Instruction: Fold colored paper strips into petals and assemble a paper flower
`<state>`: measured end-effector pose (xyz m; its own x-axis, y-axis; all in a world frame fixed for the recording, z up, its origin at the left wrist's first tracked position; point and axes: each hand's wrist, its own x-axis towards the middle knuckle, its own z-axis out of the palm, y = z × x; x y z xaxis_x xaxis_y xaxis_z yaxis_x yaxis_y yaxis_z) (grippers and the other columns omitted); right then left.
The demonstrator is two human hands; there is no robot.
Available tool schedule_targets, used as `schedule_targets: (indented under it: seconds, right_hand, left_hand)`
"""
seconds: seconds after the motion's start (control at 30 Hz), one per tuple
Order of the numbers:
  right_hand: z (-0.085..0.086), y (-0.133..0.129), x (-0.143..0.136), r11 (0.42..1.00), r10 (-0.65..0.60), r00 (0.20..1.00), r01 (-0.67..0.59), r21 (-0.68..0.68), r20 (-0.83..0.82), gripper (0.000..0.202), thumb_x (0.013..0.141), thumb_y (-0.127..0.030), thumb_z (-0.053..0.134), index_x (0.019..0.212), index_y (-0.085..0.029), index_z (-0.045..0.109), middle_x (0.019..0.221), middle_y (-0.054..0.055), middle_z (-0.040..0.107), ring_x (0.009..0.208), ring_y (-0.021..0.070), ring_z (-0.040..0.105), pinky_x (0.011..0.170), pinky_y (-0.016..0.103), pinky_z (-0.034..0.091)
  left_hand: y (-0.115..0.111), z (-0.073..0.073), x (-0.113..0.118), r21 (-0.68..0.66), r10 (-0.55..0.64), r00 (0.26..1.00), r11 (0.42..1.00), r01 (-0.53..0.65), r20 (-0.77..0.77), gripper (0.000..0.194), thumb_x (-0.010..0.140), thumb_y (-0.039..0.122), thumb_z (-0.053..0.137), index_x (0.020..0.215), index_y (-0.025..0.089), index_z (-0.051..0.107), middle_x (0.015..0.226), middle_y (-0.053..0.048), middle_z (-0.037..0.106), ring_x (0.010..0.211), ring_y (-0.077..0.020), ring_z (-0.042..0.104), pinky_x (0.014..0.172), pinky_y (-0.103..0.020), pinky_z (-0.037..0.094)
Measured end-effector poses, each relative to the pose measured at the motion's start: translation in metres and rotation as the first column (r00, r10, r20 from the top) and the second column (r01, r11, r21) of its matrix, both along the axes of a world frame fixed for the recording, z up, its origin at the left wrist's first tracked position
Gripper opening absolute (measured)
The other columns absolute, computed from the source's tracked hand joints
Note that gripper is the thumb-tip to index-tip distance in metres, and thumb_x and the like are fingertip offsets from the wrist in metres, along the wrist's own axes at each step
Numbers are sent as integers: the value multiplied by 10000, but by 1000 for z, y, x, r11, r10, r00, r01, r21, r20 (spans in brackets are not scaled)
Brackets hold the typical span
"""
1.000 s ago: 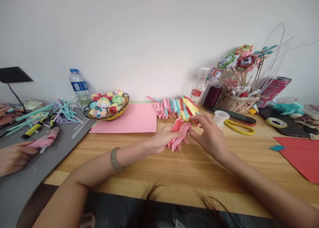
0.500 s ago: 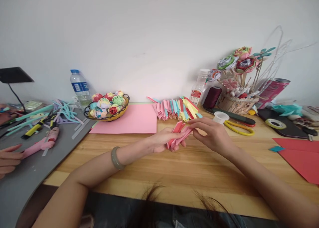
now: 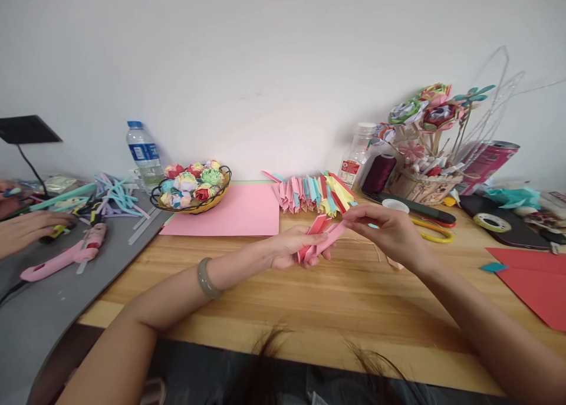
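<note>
My left hand (image 3: pixel 294 249) is closed around several folded paper pieces, red (image 3: pixel 315 225) and pink. A bangle sits on that wrist. My right hand (image 3: pixel 384 231) pinches the upper end of a pink folded paper piece (image 3: pixel 331 235) that sticks out of the left hand toward the right. Both hands are raised above the wooden table, close together. Just behind them stands a row of folded paper pieces (image 3: pixel 305 194) in pink, blue, yellow and red. A thin thread and a small pale object (image 3: pixel 395 264) show below the right hand, partly hidden by it.
A basket of paper flowers (image 3: pixel 207 206) rests by pink paper sheets (image 3: pixel 247 216). Yellow-handled scissors (image 3: pixel 435 233), a white cup (image 3: pixel 395 205) and red paper (image 3: pixel 530 281) lie right. At left, a co-worker's hand (image 3: pixel 33 228) is near a pink glue gun (image 3: pixel 62 262).
My right hand has shifted slightly right and down, its fingers now pinched at the pink piece's end. The co-worker's hand has left the glue gun and moved up to a yellow-black cutter.
</note>
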<state>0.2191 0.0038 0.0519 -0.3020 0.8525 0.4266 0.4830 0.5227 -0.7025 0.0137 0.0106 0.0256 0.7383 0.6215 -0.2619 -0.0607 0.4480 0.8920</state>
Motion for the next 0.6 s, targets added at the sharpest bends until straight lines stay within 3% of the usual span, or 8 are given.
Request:
schedule_targets:
  seconds: [0.17, 0.3, 0.4, 0.6]
  right_hand:
    - [0, 6, 7, 997, 3, 987, -17, -82, -160, 209, 701, -386, 661, 725, -192, 587, 748, 19, 598, 729, 156, 549, 700, 297, 450]
    - [1, 8, 10, 979, 81, 978, -114, -169, -192, 251, 653, -404, 697, 694, -192, 568, 721, 7, 580, 700, 148, 546, 661, 282, 461]
    - [4, 2, 5, 975, 145, 984, -159, -155, -102, 233, 698, -407, 656, 676, -190, 572, 722, 19, 599, 702, 157, 563, 672, 292, 467]
    - [10, -11, -7, 958, 276, 949, -284, 36, 150, 156, 809, -303, 542, 719, -196, 611, 774, 38, 639, 748, 162, 592, 703, 304, 459]
  left_hand:
    - [-2, 10, 0, -56, 10, 1000, 998, -11, -12, 336, 745, 415, 620, 877, 111, 561, 631, -24, 584, 384, -42, 450, 353, -159, 263]
    - [-2, 13, -2, -51, -87, 995, 995, 89, 47, 405, 691, 455, 659, 888, 115, 558, 661, -32, 602, 389, -36, 444, 348, -155, 250]
    - [-2, 12, -3, -33, -158, 985, 986, 161, 74, 450, 671, 490, 659, 900, 116, 557, 676, -38, 615, 387, -33, 440, 345, -158, 233]
    - [-3, 11, -1, -17, -168, 984, 985, 169, 55, 365, 708, 442, 648, 863, 127, 546, 649, -13, 589, 381, -25, 426, 347, -163, 224]
